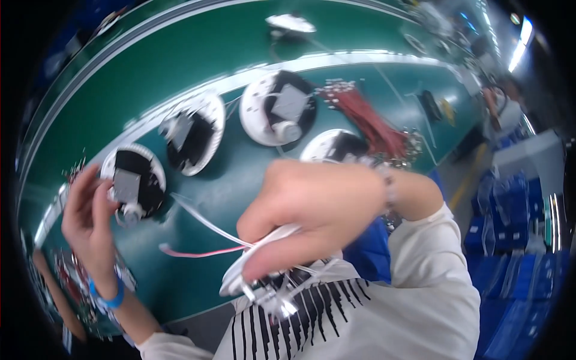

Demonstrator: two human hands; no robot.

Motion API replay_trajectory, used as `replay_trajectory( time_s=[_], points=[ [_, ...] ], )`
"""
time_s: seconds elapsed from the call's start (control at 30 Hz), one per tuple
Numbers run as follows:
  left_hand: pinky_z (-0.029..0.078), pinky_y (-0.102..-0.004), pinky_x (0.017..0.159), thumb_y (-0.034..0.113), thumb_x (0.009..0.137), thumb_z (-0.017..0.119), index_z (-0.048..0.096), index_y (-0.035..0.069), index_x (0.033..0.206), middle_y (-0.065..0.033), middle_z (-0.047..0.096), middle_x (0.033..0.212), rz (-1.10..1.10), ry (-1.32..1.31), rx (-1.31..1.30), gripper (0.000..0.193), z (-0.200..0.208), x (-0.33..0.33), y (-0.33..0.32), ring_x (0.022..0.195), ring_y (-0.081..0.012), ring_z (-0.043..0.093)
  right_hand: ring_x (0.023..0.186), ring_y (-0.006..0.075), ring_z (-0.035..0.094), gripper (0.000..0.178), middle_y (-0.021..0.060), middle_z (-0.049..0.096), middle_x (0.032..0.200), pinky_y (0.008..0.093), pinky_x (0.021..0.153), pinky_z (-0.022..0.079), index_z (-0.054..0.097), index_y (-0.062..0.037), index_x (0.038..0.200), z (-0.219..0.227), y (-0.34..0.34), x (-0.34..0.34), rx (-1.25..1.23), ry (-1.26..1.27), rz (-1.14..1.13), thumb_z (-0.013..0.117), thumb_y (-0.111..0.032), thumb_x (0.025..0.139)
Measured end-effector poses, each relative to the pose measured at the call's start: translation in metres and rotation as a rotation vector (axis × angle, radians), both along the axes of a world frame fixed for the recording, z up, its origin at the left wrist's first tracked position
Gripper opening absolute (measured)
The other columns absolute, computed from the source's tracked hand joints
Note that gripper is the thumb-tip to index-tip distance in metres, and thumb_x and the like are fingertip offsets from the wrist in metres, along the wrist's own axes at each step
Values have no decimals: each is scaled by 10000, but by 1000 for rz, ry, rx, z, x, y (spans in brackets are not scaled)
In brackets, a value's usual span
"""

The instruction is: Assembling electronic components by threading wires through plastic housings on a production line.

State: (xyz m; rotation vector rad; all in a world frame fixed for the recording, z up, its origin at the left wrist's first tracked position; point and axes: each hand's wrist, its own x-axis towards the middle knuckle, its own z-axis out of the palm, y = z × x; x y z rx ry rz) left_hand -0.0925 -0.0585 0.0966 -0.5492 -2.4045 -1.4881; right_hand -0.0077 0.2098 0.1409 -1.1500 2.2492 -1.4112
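Observation:
In front of my body, my right hand [318,210] is closed around a round white disc-shaped unit [231,279] with a dark inner face. White and pink-red wires [204,252] trail from it leftward over the table. The hand covers much of the unit, and its lower parts are blurred. At the left, my left hand [90,216] has its fingers curved and apart from the thumb. It is beside a white round unit [141,180] with a black face, a grey square plate and a small cylindrical part. The thumb overlaps that unit's edge; contact cannot be made out.
More such units lie on the green table [210,210]: a tilted one [195,135], another [279,108] and a partly hidden one [333,144]. A bundle of red wires [366,114] lies at right. Another disc [291,25] is farther back. Blue bins [510,210] stand at far right.

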Motion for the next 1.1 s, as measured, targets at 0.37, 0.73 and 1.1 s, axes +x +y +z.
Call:
replay_trajectory(
  time_s=[0.37,0.73,1.1],
  points=[
    [394,-152,527,38,813,468,474,14,1110,-36,556,805,-86,-51,-16,298,-6,4,15,589,-40,479,751,183,582,411,95,587,893,285,642,476,515,39,984,17,272,0,-782,101,-1521,495,-339,826],
    [430,-176,549,7,788,480,467,-21,1074,-54,559,755,-233,-222,-93,287,-39,19,28,596,-73,513,813,195,525,544,115,535,965,335,714,437,467,88,1029,-135,394,-5,-948,-166,-1886,508,-406,805],
    [440,-237,521,42,726,540,592,-1,794,-102,576,719,-508,290,-493,96,56,-45,109,658,-186,565,664,292,603,611,187,586,625,354,582,481,595,53,758,-99,398,28,899,141,-2002,432,-536,762]
  ],
)
